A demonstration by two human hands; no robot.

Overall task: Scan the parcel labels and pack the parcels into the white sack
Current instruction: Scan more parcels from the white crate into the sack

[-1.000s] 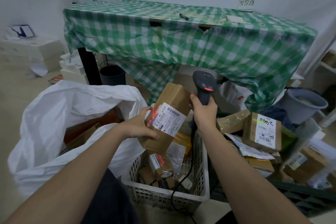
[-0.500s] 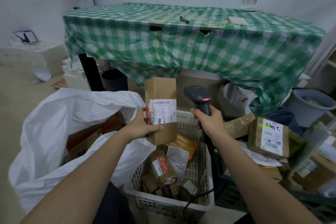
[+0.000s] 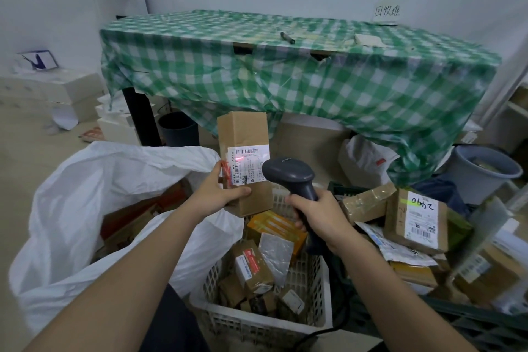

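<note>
While the left hand [image 3: 213,197] is gripping a brown parcel [image 3: 245,163], the right hand [image 3: 317,214] is clutching the scanner [image 3: 291,177].
Some boxes seemingly are lying in the white sack [image 3: 85,203]; many are waiting in the basket [image 3: 257,326].

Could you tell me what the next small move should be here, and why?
Probably swing the box left into the white sack: the left hand holds it upright, and the scanner in the right hand already casts red light on its label.

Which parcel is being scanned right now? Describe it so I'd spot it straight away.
Start at the table with the green checked cloth; just below its front edge, above the white basket, the left hand holds a tall brown cardboard box upright. It is the only parcel lifted off the piles, and a red scanner light shows on its white label, right before the dark handheld scanner.
</note>
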